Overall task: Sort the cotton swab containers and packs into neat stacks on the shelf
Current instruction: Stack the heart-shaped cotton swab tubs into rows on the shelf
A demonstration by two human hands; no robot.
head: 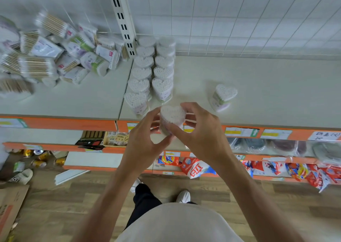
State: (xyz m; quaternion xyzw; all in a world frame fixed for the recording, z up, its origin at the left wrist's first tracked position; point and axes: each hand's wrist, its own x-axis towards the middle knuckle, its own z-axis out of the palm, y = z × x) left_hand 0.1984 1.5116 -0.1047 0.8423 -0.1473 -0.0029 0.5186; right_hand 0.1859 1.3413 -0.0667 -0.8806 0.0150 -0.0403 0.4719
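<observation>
head view: both hands up in front of the shelf's orange front edge (77, 124). left hand (145, 142) and right hand (201, 136) curl fingers and thumbs round one heart-shaped swab container (172, 117), pinching it from either side. container upright, swab tips facing up at me, heart point toward me. two rows of heart containers (151, 70) run front to back just beyond it. lone heart container (223, 96) stands apart on the right, bare shelf (267, 86) around it. loose packs (55, 53) heaped far left.
</observation>
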